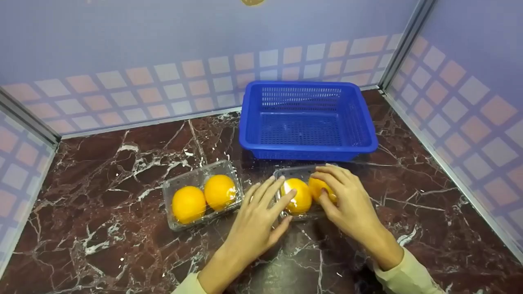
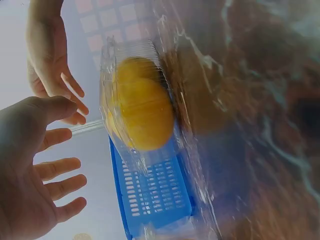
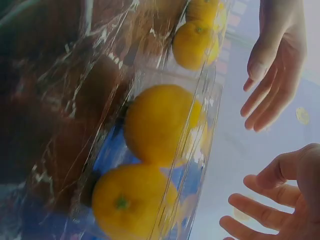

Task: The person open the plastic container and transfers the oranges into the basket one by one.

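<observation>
A clear plastic box (image 1: 300, 170) holds two oranges, one on the left (image 1: 297, 202) and one on the right (image 1: 315, 187). Over its left end is my left hand (image 1: 249, 218), fingers spread and slightly bent. My right hand (image 1: 353, 200) hovers above the right end, with its fingers loosely bent. Both wrist views show a gap between the hands and the clear plastic over the oranges (image 2: 145, 112) (image 3: 160, 122). Left of this box lies a second clear box (image 1: 175, 223), also with two oranges (image 1: 188, 205) inside.
A blue perforated basket (image 1: 308, 149) stands behind the right box, with nothing visible inside. Dark marbled tabletop (image 1: 122, 245) surrounds the boxes. Tile-patterned panels (image 1: 184, 87) border the table at the back and both sides.
</observation>
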`<state>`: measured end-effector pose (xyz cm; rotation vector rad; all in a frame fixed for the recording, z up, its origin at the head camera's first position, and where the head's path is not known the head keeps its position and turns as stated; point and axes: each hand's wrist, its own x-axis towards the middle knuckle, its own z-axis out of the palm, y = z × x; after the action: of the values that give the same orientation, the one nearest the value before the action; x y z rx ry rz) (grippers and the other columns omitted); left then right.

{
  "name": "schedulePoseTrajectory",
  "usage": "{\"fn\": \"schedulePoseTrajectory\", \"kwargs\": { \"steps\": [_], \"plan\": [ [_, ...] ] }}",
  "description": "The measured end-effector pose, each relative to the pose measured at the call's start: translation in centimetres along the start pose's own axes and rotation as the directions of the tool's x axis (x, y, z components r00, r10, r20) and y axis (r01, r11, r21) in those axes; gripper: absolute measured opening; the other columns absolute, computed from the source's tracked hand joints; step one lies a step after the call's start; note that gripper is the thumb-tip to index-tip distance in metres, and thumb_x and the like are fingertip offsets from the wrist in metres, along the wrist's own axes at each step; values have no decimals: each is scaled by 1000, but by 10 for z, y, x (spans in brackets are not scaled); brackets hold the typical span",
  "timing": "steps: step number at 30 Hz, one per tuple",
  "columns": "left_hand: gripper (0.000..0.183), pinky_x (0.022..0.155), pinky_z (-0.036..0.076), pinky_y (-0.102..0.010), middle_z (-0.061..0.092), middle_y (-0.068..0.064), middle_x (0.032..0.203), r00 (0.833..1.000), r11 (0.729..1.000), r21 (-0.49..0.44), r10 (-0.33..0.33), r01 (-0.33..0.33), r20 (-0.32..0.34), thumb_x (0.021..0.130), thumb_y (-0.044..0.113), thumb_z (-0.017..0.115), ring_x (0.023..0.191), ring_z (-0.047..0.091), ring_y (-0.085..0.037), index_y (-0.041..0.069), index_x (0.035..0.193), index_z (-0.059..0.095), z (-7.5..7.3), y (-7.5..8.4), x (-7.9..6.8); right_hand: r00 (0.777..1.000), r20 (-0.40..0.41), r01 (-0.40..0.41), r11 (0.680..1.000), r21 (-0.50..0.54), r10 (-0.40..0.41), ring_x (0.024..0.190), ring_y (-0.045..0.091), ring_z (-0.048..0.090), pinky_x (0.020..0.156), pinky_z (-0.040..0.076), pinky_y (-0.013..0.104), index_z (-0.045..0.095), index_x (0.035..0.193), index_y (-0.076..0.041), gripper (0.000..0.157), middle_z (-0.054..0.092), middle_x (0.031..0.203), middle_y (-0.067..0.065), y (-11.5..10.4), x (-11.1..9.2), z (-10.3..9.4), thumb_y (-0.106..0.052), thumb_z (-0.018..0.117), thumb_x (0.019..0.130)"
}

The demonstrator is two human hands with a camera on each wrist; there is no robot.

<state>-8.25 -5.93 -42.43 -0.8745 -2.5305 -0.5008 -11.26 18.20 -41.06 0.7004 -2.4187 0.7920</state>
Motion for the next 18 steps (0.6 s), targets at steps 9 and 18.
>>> {"fn": "schedulePoseTrajectory", "kwargs": {
  "steps": [9,18],
  "plan": [
    [53,122,40,-55,51,-12,161,998,999,5,53,-53,15,97,36,77,147,49,-32,22,146,64,7,17,13,996,-5,-90,996,28,90,127,36,63,109,50,53,77,116,-1,32,72,130,13,12,-13,-9,8,75,85],
    [47,121,42,-55,55,-12,157,993,997,-26,81,-79,80,98,35,75,148,48,-33,20,141,67,17,29,23,980,18,-197,980,20,197,113,29,65,88,53,42,77,118,-2,31,72,131,11,23,-23,-22,6,74,89]
  ]
}}
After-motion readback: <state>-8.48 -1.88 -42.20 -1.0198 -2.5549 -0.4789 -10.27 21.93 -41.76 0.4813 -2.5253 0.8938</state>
